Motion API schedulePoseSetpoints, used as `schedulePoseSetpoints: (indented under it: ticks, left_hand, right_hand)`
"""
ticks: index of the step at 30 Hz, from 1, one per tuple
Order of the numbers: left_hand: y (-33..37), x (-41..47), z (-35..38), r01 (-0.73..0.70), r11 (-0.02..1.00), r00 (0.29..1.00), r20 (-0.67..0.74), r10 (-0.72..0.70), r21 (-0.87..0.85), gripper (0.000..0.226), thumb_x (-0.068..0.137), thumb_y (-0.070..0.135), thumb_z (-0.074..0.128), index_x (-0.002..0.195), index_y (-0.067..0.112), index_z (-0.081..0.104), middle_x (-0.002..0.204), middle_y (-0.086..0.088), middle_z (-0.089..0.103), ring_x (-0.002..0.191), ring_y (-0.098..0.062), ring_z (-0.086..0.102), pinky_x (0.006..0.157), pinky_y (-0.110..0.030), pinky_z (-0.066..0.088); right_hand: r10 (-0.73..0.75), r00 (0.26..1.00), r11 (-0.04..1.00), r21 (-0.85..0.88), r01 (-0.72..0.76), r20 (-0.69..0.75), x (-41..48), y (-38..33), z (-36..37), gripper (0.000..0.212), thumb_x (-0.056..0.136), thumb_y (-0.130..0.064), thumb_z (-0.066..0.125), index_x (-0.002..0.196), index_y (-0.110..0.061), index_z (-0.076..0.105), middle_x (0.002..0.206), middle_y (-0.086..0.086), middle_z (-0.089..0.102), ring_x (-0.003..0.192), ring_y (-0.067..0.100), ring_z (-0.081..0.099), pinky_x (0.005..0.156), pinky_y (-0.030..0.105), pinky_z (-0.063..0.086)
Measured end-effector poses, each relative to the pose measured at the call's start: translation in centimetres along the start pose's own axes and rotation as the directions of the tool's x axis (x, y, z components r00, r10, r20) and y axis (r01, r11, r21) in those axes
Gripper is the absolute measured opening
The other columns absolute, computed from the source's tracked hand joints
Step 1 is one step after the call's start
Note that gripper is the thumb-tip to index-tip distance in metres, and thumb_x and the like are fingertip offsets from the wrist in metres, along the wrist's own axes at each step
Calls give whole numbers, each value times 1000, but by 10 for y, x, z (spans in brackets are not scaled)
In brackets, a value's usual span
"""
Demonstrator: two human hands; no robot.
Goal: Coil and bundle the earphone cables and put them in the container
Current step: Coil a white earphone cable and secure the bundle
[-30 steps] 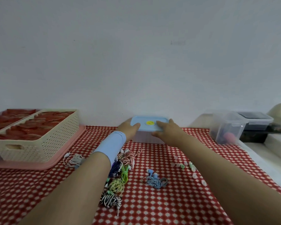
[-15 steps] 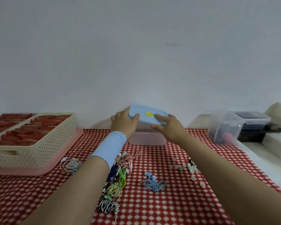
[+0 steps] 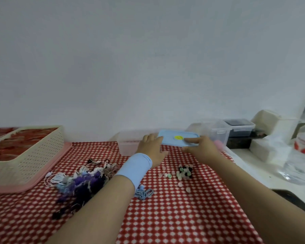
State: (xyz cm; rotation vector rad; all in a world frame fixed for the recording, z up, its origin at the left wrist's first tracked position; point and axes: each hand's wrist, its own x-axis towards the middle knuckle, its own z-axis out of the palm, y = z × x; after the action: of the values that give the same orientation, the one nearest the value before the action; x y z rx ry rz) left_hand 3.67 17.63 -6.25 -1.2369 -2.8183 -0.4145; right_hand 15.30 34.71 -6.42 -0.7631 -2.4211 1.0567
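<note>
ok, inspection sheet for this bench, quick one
surface: red checked cloth, flat.
job's things: clear container open at rear; blue lid off, to its right.
clutter: loose ear tips; basket left.
fingers: right hand pinches lid; left hand at lid's edge, grip unclear.
cables: tangled earphone pile; one blue coil by left forearm.
surroundings: white wall; clear boxes right.
</note>
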Motion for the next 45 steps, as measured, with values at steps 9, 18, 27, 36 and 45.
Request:
schedulePoseSetpoints:
  ticks: [9, 18, 27, 36, 45]
  left_hand:
    - [17, -2, 8, -129, 974, 983, 150, 101, 186, 72, 98, 54, 43, 158, 30, 9, 166, 1, 0, 152, -23, -4, 122, -44, 0]
    - [-1, -39, -20, -20, 997, 993, 114, 28, -77, 18, 93, 26, 54, 111, 29, 60, 119, 3, 63, 107, -19, 58, 99, -40, 48]
    - [-33, -92, -45, 56, 998, 899, 435, -49, -4, 30, 84, 34, 63, 111, 20, 65, 108, -2, 66, 98, -21, 62, 86, -38, 52]
    - [-47, -101, -46, 44, 994, 922, 387, -3, -97, 65, 80, 34, 79, 136, 15, 50, 113, 1, 68, 103, -20, 64, 94, -36, 50]
    - [-57, -92, -39, 215, 868, 953, 289, -87, -448, 34, 83, 9, 75, 115, 9, 64, 96, -7, 72, 82, -24, 74, 76, -36, 62]
  right_hand:
    - [21, 996, 788, -615, 35, 83, -3, 5, -8, 55, 94, -45, 60, 147, -39, 47, 148, 1, 50, 127, 25, 53, 103, 38, 46]
    - [-243, 926, 861, -374, 343, 290, -27, -41, 7, 26, 95, -29, 62, 118, -26, 74, 126, -4, 70, 110, 14, 64, 100, 31, 49]
    - [-97, 658, 794, -340, 504, 747, -65, -95, 55, 70, 63, -48, 91, 127, -32, 65, 112, -13, 68, 103, 11, 63, 91, 27, 48]
    - [-109, 731, 811, -365, 457, 674, -59, -90, 73, 13, 84, -15, 68, 91, -25, 73, 94, 1, 76, 84, 18, 73, 66, 23, 53]
    - [-4, 697, 944, -228, 240, 717, -56, -93, 73, 40, 75, -23, 88, 109, -10, 70, 99, 10, 76, 85, 24, 76, 70, 34, 64]
